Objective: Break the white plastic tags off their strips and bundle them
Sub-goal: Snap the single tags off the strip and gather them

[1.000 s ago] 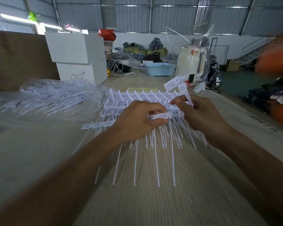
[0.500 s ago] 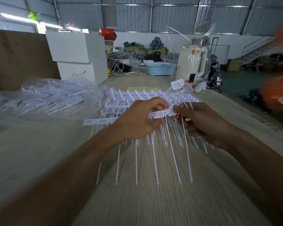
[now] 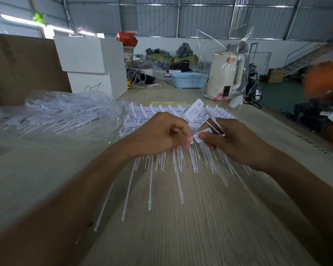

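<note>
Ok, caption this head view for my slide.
Both hands pinch a white tag above the strips on the wooden table.

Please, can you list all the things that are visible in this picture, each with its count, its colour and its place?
tag strips: a stack, count unclear, white, middle of the table under the hands
loose tags: a few, white, held up in the right hand
plastic bag of tags: one, clear, left on the table
table: one, pale wood grain, foreground
boxes: two, white, stacked, far left
basket: one, light blue, far end of the table
kettle: one, cream, inside a clear bag, far right
left hand: one, pinches a tag
right hand: one, holds loose tags and pinches the same tag
</note>
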Demonstrator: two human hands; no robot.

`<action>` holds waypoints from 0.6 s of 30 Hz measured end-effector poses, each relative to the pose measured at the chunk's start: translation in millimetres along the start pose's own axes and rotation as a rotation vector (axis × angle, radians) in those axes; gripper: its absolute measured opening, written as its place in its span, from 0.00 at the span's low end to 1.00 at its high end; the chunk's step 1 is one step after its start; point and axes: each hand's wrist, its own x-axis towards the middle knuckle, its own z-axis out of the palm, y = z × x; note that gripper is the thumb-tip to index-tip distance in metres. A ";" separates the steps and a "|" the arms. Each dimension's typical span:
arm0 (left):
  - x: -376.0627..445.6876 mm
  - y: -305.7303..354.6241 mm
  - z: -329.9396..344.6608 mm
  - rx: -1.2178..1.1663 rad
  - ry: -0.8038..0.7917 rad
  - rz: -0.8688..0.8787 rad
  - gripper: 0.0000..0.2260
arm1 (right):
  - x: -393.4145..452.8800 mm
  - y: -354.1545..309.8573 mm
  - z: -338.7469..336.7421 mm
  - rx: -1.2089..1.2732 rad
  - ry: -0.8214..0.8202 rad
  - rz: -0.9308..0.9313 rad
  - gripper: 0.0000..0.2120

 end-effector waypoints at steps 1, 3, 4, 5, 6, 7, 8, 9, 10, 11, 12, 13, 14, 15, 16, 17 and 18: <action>-0.3 0.0 -1.1 -0.013 -0.008 0.003 0.05 | 0.7 0.1 -0.1 -0.041 0.011 -0.019 0.12; -0.6 1.1 -2.6 -0.042 0.001 0.018 0.05 | 0.9 0.0 -0.4 -0.096 0.037 -0.041 0.13; -0.6 2.2 -3.3 -0.058 0.013 0.032 0.03 | 0.7 -0.4 -0.9 -0.103 0.054 -0.045 0.15; 0.0 3.3 -3.8 -0.065 0.028 0.039 0.03 | 0.7 -0.9 -1.9 -0.102 0.070 -0.043 0.16; 0.8 4.1 -4.3 -0.066 0.042 0.042 0.05 | 0.4 -1.4 -3.3 -0.103 0.078 -0.036 0.18; 1.3 5.1 -4.6 -0.065 0.046 0.043 0.07 | 0.7 -1.6 -4.8 -0.110 0.079 -0.029 0.18; 1.2 6.5 -4.7 -0.061 0.039 0.043 0.08 | 1.0 -1.1 -6.2 -0.125 0.073 -0.022 0.17; 0.8 8.0 -4.6 -0.049 0.028 0.045 0.08 | 1.3 -0.4 -7.4 -0.143 0.066 -0.014 0.14; 0.2 9.4 -4.8 -0.032 0.020 0.046 0.08 | 2.1 0.4 -8.2 -0.160 0.064 -0.005 0.11; 0.3 10.6 -5.0 -0.013 0.019 0.050 0.08 | 2.7 1.3 -8.2 -0.171 0.066 0.005 0.07; 0.0 11.9 -5.3 0.002 0.018 0.050 0.08 | 3.5 2.3 -7.9 -0.177 0.075 0.011 0.04; 0.2 12.7 -5.7 0.014 0.013 0.050 0.08 | 3.9 3.5 -7.1 -0.182 0.090 0.017 0.03; 0.1 12.8 -6.3 0.033 -0.003 0.047 0.08 | 4.0 4.9 -7.1 -0.200 0.108 0.024 0.02; -0.2 12.4 -7.0 0.064 -0.028 0.043 0.08 | 3.6 6.2 -8.3 -0.236 0.129 0.036 0.02; -0.9 11.6 -7.6 0.102 -0.055 0.038 0.09 | 2.9 7.9 -10.6 -0.274 0.152 0.062 0.04; -1.7 9.9 -8.0 0.133 -0.074 0.035 0.09 | 2.4 10.5 -14.9 -0.292 0.176 0.101 0.06; -2.5 8.3 -8.4 0.147 -0.078 0.034 0.09 | 1.8 13.9 -20.1 -0.280 0.205 0.142 0.08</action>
